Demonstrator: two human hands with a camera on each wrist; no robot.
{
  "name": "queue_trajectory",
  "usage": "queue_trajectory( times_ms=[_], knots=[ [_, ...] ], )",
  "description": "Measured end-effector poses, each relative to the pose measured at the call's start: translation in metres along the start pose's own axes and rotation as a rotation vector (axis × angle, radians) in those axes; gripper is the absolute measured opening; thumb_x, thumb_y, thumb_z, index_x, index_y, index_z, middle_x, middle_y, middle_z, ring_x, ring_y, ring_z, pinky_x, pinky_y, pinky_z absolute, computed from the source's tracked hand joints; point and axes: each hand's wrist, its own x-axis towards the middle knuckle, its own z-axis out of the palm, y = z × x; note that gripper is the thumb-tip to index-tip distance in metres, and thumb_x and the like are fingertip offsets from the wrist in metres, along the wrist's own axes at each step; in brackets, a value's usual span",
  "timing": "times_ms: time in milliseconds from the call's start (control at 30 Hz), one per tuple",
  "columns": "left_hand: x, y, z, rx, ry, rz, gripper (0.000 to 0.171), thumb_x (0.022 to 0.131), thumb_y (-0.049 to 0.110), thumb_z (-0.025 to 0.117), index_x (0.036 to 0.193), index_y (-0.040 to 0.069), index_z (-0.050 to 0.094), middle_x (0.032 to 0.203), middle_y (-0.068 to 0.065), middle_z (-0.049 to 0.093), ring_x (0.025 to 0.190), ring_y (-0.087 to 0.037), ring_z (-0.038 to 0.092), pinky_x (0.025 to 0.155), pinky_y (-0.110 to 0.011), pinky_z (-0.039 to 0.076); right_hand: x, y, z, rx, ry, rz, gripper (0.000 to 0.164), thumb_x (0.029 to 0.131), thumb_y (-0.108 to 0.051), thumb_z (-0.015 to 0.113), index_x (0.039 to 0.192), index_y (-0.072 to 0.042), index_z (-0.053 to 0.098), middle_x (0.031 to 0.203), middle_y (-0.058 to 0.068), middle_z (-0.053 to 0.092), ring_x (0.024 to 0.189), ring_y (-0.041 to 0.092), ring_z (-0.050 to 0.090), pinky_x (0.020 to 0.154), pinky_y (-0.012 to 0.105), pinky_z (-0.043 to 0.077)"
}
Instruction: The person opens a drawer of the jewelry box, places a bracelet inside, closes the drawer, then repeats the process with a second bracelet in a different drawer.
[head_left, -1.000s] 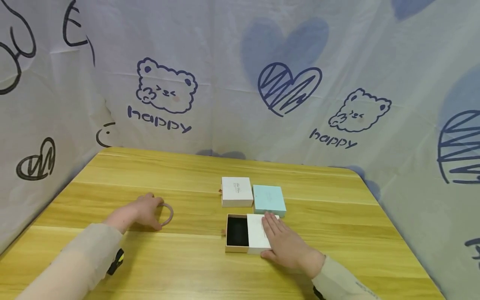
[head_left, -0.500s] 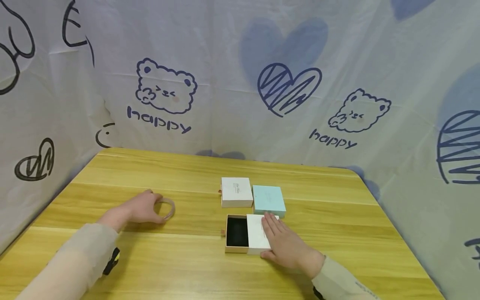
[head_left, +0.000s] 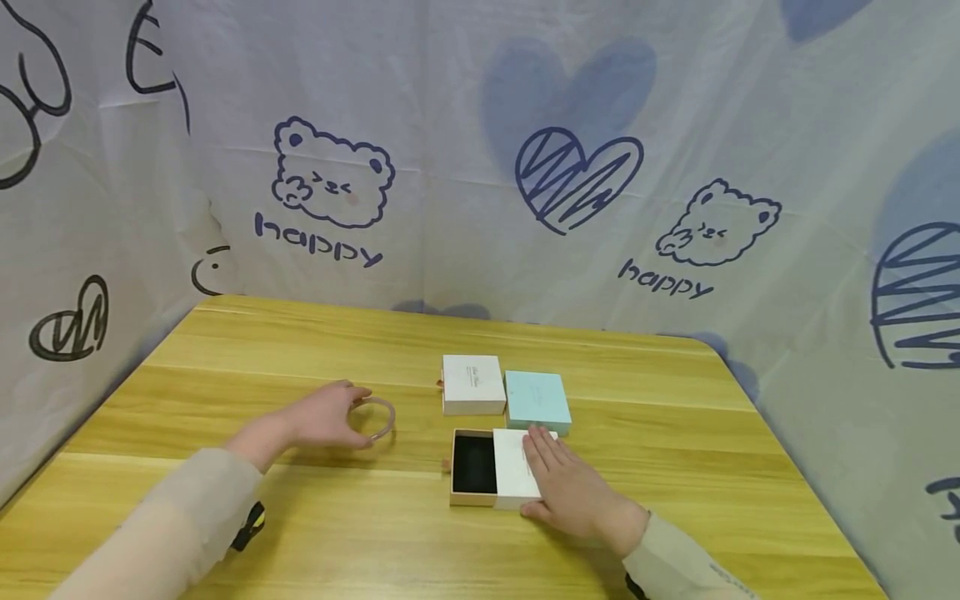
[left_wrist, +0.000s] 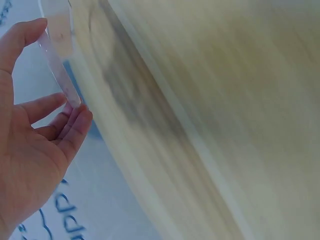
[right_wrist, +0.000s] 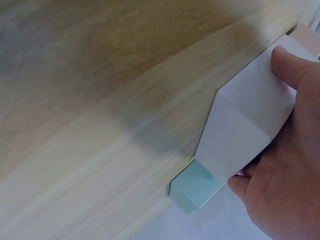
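My left hand (head_left: 324, 419) pinches a pale pink, translucent bangle (head_left: 392, 419) between thumb and fingertips, just above the table, left of the boxes. In the left wrist view the bangle (left_wrist: 61, 75) shows edge-on, the thumb at one side and fingertips at the other. My right hand (head_left: 576, 493) holds a white drawer-style jewelry box (head_left: 513, 471), thumb on its near side and fingers across the top to the far edge. The box's drawer (head_left: 474, 465) is pulled out to the left, showing a black lining with nothing on it.
Behind the drawn-out box stand another white box (head_left: 473, 383) with a small ribbon tab and a light-blue box (head_left: 537, 398), close beside each other. All are on a wood-grain table (head_left: 337, 533). A printed cloth (head_left: 450, 125) hangs behind the table.
My left hand has moved right with the bangle, toward the drawn-out box, its thumb and fingers now gripping the ring's left side. The right hand and all boxes have stayed in place.
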Motion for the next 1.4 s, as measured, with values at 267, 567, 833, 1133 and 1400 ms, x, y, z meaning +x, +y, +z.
queue_trajectory(
  times_ms=[267, 567, 833, 1133, 1400],
  knots=[
    [0.009, 0.037, 0.008, -0.083, -0.01, 0.077, 0.077, 0.07, 0.03, 0.077, 0.128, -0.008, 0.043, 0.12, -0.021, 0.057, 0.112, -0.032, 0.054, 0.095, -0.045, 0.046, 0.0, 0.001, 0.002, -0.002, -0.007, 0.013, 0.081, 0.092, -0.049, 0.046, 0.144, 0.007, 0.019, 0.153, 0.025, 0.017, 0.143, 0.035, 0.019, 0.115, 0.044, 0.025],
    [0.017, 0.074, 0.022, -0.007, -0.026, 0.14, 0.066, 0.07, 0.032, 0.076, 0.121, -0.004, 0.054, 0.116, -0.016, 0.058, 0.108, -0.028, 0.055, 0.093, -0.041, 0.048, 0.0, 0.0, 0.002, 0.002, -0.01, 0.02, 0.081, 0.092, -0.049, 0.046, 0.145, 0.006, 0.019, 0.153, 0.024, 0.016, 0.143, 0.034, 0.018, 0.115, 0.044, 0.025],
    [0.024, 0.096, 0.035, 0.039, -0.04, 0.173, 0.065, 0.07, 0.034, 0.076, 0.119, -0.004, 0.056, 0.119, -0.017, 0.057, 0.112, -0.03, 0.051, 0.095, -0.041, 0.046, -0.001, -0.001, 0.0, 0.014, 0.003, 0.01, 0.081, 0.092, -0.048, 0.047, 0.144, 0.007, 0.02, 0.152, 0.025, 0.018, 0.142, 0.035, 0.019, 0.114, 0.044, 0.026],
    [0.03, 0.107, 0.047, 0.101, -0.04, 0.191, 0.059, 0.07, 0.034, 0.076, 0.114, -0.002, 0.059, 0.109, -0.011, 0.055, 0.098, -0.021, 0.048, 0.083, -0.034, 0.048, -0.001, 0.0, 0.002, 0.012, 0.013, 0.009, 0.081, 0.091, -0.048, 0.048, 0.144, 0.007, 0.02, 0.152, 0.026, 0.018, 0.142, 0.035, 0.02, 0.115, 0.044, 0.025],
    [0.031, 0.114, 0.051, 0.097, -0.042, 0.203, 0.061, 0.069, 0.03, 0.078, 0.115, -0.003, 0.057, 0.107, -0.011, 0.046, 0.087, -0.016, 0.044, 0.07, -0.027, 0.047, 0.0, 0.0, 0.002, 0.016, 0.001, 0.018, 0.081, 0.092, -0.048, 0.047, 0.144, 0.007, 0.019, 0.152, 0.025, 0.017, 0.143, 0.035, 0.019, 0.115, 0.044, 0.025]
  ],
)
